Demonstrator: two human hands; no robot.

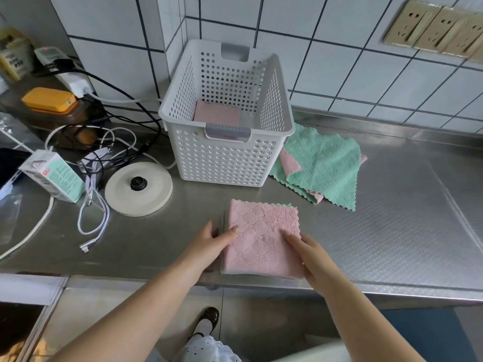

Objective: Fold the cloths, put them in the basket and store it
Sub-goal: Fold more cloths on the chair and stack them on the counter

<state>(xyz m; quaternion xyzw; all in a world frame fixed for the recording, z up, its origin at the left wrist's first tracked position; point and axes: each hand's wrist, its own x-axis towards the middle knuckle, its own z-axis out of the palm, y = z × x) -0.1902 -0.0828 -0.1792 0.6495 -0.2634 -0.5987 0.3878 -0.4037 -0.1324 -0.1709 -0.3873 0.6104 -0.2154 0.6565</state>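
Observation:
A folded pink cloth point(261, 236) lies near the front edge of the steel counter. My left hand point(213, 242) rests on its left edge, fingers over the fabric. On the cloth's right side lies my right hand point(311, 254), gripping its lower right corner. Behind stands a white perforated basket point(224, 158) with grey handles; one folded pink cloth point(217, 113) lies inside it. To the right of the basket lie unfolded green and pink cloths point(324, 163), spread in a loose pile.
A round white kettle base point(138, 190) sits left of the basket. Tangled cables point(96, 163), a small carton point(53, 175) and an orange-lidded box point(49, 100) crowd the left side. The tiled wall carries sockets point(439, 30). The counter's front edge point(392, 287) runs below the cloth.

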